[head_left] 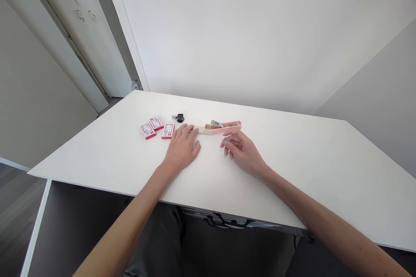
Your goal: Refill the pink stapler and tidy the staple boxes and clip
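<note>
An opened stapler (231,127), pink with a cream part, lies on the white table, spread out nearly flat. My left hand (182,147) rests palm down over the stapler's cream end, its fingers stretched out and covering part of it. Just in front of the pink half, my right hand (240,149) pinches a small grey strip of staples (226,139) between thumb and fingers. Beyond my left fingers sits a black staple remover (179,117). Three small white and red boxes (168,130) lie left of my left hand, their print too small to read.
The white table (292,160) meets a white wall (260,30) along its far edge. Under its front edge are black handles (232,221) and my legs in dark trousers (156,238). A grey partition (383,91) stands at the right.
</note>
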Tool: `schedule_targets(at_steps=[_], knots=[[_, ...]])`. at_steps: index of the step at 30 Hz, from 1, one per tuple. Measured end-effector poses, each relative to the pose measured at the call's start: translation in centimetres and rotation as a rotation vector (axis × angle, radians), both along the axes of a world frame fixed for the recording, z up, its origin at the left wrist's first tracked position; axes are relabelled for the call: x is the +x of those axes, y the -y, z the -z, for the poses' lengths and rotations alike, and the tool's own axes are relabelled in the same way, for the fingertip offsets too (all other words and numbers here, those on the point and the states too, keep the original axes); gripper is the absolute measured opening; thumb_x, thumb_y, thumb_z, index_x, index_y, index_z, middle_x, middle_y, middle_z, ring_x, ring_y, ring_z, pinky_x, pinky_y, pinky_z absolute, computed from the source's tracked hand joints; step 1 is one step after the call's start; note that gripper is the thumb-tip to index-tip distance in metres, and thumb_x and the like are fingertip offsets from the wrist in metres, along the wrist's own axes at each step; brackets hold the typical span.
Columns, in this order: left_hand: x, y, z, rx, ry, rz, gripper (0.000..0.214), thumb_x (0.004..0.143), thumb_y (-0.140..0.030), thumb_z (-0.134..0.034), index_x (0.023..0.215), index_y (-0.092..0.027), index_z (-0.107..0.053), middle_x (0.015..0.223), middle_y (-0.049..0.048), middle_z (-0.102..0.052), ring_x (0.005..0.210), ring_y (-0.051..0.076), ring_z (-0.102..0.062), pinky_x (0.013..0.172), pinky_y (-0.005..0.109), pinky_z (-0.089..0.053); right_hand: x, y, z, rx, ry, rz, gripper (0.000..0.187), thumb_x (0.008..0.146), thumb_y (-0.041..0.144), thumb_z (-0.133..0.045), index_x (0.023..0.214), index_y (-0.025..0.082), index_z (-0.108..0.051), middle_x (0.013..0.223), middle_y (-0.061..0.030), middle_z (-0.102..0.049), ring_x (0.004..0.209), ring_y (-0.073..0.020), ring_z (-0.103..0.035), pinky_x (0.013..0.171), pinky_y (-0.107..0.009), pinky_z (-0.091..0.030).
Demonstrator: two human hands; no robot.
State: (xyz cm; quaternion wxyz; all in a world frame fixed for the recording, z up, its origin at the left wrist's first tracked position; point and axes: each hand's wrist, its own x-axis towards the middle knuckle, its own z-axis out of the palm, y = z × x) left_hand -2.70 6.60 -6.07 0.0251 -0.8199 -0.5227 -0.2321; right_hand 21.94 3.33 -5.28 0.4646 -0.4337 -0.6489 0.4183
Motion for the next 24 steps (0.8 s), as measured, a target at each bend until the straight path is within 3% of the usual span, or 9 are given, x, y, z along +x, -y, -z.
schedule_targets(at_steps=[8,13,24], knots=[[-0.12,0.10,-0.03,0.014,0.021,0.009,0.042,0.101,-0.028,-0.046,0.139,-0.022,-0.062,0.148,0.0144,-0.059,0.143,0.035,-0.048,0.122,0.058,-0.041,0.08,-0.03,0.02,0.037,0.111,0.017,0.026,0.102,0.044,-0.059,0.114,0.025,-0.072,0.098,-0.0051,-0.078,0.073,-0.0168,-0.070,0.062,-0.032,-0.056],[-0.15,0.04,0.07,0.016,0.014,0.010,0.041,0.102,-0.029,-0.045,0.139,-0.020,-0.062,0.148,0.0144,-0.059,0.143,0.034,-0.048,0.123,0.058,-0.040,0.01,0.10,-0.08,0.104,0.151,0.031,0.027,0.102,0.046,-0.059,0.119,0.027,-0.068,0.094,-0.0041,-0.078,0.080,-0.0197,-0.075,0.065,-0.032,-0.056],[-0.30,0.12,-0.17,0.040,-0.001,0.014,0.040,0.102,-0.027,-0.045,0.136,-0.022,-0.066,0.147,0.0134,-0.062,0.142,0.034,-0.051,0.118,0.055,-0.045,0.17,-0.10,-0.16,0.096,0.091,0.113,0.026,0.100,0.049,-0.065,0.113,0.027,-0.066,0.104,-0.0061,-0.081,0.084,-0.0219,-0.077,0.065,-0.033,-0.058]])
